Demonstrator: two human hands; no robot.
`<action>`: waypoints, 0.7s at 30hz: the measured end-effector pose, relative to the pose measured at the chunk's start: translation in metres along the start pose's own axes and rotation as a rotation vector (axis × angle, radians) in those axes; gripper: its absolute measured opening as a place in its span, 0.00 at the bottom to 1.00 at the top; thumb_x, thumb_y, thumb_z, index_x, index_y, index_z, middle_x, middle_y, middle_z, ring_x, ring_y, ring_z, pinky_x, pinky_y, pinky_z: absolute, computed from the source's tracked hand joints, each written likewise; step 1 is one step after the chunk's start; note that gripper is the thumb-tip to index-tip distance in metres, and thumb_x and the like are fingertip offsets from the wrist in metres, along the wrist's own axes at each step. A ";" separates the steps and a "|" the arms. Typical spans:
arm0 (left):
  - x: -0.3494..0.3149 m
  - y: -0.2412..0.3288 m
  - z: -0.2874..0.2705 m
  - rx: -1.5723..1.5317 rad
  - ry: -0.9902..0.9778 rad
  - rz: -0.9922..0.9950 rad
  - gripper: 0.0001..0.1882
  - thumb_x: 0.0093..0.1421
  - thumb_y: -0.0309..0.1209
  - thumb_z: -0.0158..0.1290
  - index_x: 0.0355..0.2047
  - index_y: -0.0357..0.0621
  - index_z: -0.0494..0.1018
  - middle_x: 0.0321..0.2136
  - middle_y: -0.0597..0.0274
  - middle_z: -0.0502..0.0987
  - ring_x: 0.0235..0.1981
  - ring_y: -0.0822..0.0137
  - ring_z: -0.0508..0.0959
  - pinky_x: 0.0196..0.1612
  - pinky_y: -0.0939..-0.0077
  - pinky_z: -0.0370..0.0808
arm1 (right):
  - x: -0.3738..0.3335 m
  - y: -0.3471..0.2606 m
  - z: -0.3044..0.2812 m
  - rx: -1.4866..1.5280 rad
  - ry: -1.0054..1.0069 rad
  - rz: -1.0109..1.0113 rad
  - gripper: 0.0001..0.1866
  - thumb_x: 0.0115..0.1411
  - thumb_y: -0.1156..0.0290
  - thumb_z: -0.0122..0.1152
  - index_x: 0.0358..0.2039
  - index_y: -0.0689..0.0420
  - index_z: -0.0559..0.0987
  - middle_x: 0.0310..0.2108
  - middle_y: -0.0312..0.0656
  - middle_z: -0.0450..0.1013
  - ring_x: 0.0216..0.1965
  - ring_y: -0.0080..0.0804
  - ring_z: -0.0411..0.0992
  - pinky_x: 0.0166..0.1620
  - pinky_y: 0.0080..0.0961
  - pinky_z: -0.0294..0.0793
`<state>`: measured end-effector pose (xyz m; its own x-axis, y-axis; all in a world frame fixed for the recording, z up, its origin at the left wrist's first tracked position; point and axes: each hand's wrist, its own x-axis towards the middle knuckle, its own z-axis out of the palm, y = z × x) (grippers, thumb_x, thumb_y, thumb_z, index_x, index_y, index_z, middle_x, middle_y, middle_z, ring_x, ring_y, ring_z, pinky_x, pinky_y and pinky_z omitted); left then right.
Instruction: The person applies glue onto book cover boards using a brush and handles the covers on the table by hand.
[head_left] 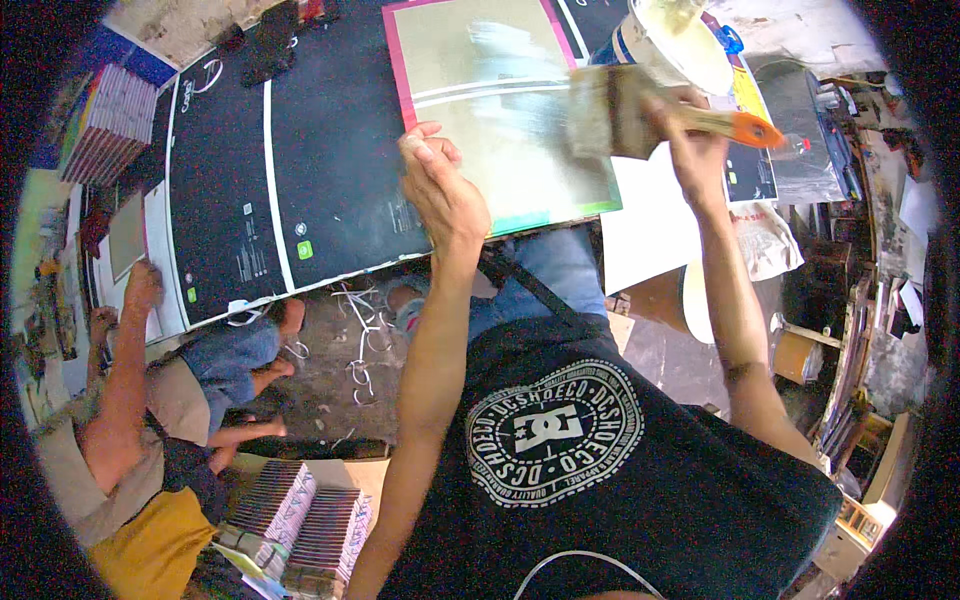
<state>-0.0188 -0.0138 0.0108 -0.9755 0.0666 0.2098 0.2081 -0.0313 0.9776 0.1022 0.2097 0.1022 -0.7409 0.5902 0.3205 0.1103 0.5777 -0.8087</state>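
My right hand (697,150) is closed round a wide flat brush (625,112) with an orange-tipped handle. The brush is smeared by motion, over the right side of a pale grey-green sheet (450,60). Whitish wet streaks cross this sheet, which has pink and green edges and white bands. My left hand (447,190) rests at the sheet's left edge, fingers bunched together; whether they pinch anything is hidden. Beyond the brush stands a bucket (622,45) with pale, paste-like stuff about its rim.
Black printed sheeting (345,150) covers the table. White paper (650,225) hangs by the right edge. A co-worker's hand (145,285) touches a small panel (128,235) at left. Book stacks stand at far left (108,125) and low left (325,530); cluttered shelving (850,340) lines the right.
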 end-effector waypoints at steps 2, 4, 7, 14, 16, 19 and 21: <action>0.000 0.003 0.001 0.026 -0.026 -0.018 0.38 0.67 0.61 0.22 0.41 0.38 0.68 0.21 0.67 0.65 0.22 0.76 0.61 0.25 0.79 0.56 | 0.007 0.023 0.011 -0.275 -0.101 -0.282 0.18 0.55 0.58 0.67 0.37 0.59 0.79 0.28 0.40 0.76 0.32 0.31 0.75 0.39 0.30 0.73; -0.002 0.003 -0.003 0.028 -0.011 -0.023 0.37 0.68 0.59 0.21 0.41 0.38 0.68 0.21 0.66 0.65 0.23 0.76 0.61 0.26 0.80 0.57 | 0.043 0.041 0.016 -0.376 -0.170 -0.362 0.13 0.56 0.60 0.65 0.35 0.55 0.82 0.27 0.41 0.77 0.30 0.37 0.76 0.36 0.32 0.74; -0.004 0.002 0.001 0.051 -0.033 -0.019 0.37 0.68 0.59 0.21 0.41 0.37 0.68 0.21 0.66 0.65 0.23 0.75 0.62 0.28 0.81 0.59 | 0.092 0.020 0.010 -0.509 -0.067 -0.534 0.17 0.59 0.58 0.64 0.37 0.60 0.81 0.24 0.37 0.77 0.25 0.21 0.73 0.28 0.21 0.73; -0.006 0.001 0.006 0.066 -0.058 0.003 0.21 0.70 0.39 0.26 0.40 0.34 0.64 0.20 0.53 0.65 0.23 0.57 0.68 0.31 0.64 0.64 | 0.091 -0.048 0.140 0.051 -0.031 -0.012 0.16 0.53 0.61 0.64 0.23 0.63 0.77 0.18 0.38 0.71 0.21 0.27 0.70 0.27 0.28 0.71; -0.002 0.015 0.009 0.198 -0.014 -0.018 0.32 0.70 0.53 0.22 0.38 0.36 0.65 0.21 0.62 0.64 0.24 0.67 0.65 0.32 0.70 0.64 | 0.078 -0.032 0.168 -0.179 -0.101 -0.047 0.21 0.53 0.54 0.63 0.26 0.63 0.79 0.24 0.47 0.77 0.27 0.31 0.77 0.32 0.31 0.75; 0.002 0.014 0.010 0.289 0.000 0.072 0.18 0.70 0.39 0.29 0.36 0.36 0.62 0.21 0.48 0.64 0.21 0.52 0.67 0.27 0.58 0.62 | 0.065 -0.003 0.148 -0.121 -0.108 -0.014 0.21 0.52 0.52 0.62 0.24 0.62 0.79 0.23 0.46 0.77 0.26 0.37 0.77 0.31 0.32 0.74; 0.002 0.012 0.011 0.267 0.007 0.101 0.18 0.70 0.39 0.29 0.36 0.36 0.62 0.21 0.47 0.64 0.21 0.51 0.67 0.27 0.57 0.62 | 0.065 0.023 0.110 -0.347 0.021 -0.108 0.18 0.55 0.55 0.61 0.25 0.59 0.79 0.21 0.43 0.76 0.24 0.35 0.76 0.30 0.33 0.75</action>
<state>-0.0179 -0.0027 0.0233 -0.9493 0.0692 0.3068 0.3145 0.2265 0.9219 -0.0157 0.1994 0.0501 -0.7470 0.5247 0.4083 0.2532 0.7923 -0.5551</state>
